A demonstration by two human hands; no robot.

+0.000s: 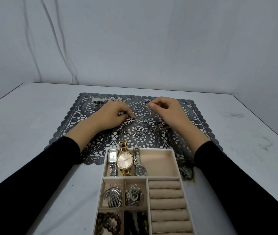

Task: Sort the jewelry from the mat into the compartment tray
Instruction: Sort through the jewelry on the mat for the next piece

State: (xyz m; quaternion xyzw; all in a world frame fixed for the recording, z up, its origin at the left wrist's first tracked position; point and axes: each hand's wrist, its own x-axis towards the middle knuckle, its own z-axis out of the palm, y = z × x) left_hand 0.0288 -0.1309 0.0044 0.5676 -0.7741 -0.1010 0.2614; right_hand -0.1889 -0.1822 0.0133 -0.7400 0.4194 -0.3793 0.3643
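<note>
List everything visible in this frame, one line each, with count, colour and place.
table: one, pale grey, under everything
mat: one, dark lace, mid table
compartment tray: one, beige, nearest the camera
watches: three, silver, gold, silver, far long compartment
brooches: two, silver, small middle compartments
bead bracelets: several, brown and black, near compartments
chains: tangled, count unclear, silver, mat centre
clasp pieces: count unclear, silver, mat's far left
left hand: pinching chains
right hand: pinching a fine chain

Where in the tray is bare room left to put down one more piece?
Free: the right part of the long top compartment, beside the dark-dial silver watch. Crowded: the four small left compartments with brooches and bead bracelets. The ring rolls look mostly bare.
</note>
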